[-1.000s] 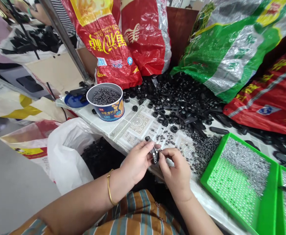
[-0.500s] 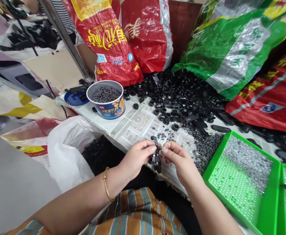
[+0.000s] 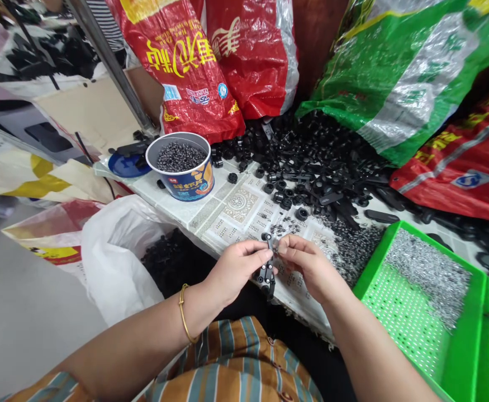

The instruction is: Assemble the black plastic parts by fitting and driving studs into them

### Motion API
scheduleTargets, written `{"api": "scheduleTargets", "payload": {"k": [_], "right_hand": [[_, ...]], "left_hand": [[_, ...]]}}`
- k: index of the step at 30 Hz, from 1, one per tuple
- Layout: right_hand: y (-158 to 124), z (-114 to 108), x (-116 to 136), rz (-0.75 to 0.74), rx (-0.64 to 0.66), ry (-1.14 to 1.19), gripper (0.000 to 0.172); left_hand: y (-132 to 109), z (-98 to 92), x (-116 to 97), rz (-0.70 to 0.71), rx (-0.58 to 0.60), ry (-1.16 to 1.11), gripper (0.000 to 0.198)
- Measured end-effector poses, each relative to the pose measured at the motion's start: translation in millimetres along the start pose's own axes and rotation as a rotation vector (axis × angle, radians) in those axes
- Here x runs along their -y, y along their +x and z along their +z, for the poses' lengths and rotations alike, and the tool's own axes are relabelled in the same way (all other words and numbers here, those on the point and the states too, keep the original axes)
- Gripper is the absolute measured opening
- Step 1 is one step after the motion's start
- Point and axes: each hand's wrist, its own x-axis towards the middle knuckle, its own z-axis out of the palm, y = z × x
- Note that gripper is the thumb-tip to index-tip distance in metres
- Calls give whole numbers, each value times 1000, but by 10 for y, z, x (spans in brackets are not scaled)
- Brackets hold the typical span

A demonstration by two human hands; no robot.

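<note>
Pinched between the thumb and fingers of my left hand (image 3: 238, 271) is a black jointed plastic part (image 3: 266, 271) with small silvery pins along it. It hangs upright over the table's front edge. Close against its right side, near the upper end, is my right hand (image 3: 305, 259), with thumb and forefinger pressed together. Whatever lies in that pinch is too small to make out. Beyond the hands, tiny dark pieces (image 3: 355, 240) are strewn over the patterned tablecloth (image 3: 240, 204).
A blue tub (image 3: 189, 184) of small dark beads stands at the left. Black plastic parts (image 3: 311, 159) are heaped behind, below red bags (image 3: 185, 72) and a green bag (image 3: 387, 84). At right sits a green tray (image 3: 416, 318) with silvery pins. A white sack (image 3: 114, 251) hangs open at left.
The view has shifted slightly. My hands stay together at the black jointed part, and my right fingertips have risen a little along its side.
</note>
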Motion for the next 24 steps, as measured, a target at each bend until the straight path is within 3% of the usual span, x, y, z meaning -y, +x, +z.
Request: {"api": "scheduleTargets", "payload": {"k": [8, 18, 24], "right_hand": [[22, -20, -14, -54, 46, -69, 21], [23, -39, -97, -83, 66, 19, 21], [3, -43, -62, -140, 49, -55, 23]], "left_hand": [[7, -3, 23, -28, -50, 32, 10], [24, 7, 12, -84, -67, 17, 14], [8, -7, 14, -88, -33, -5, 18]]}}
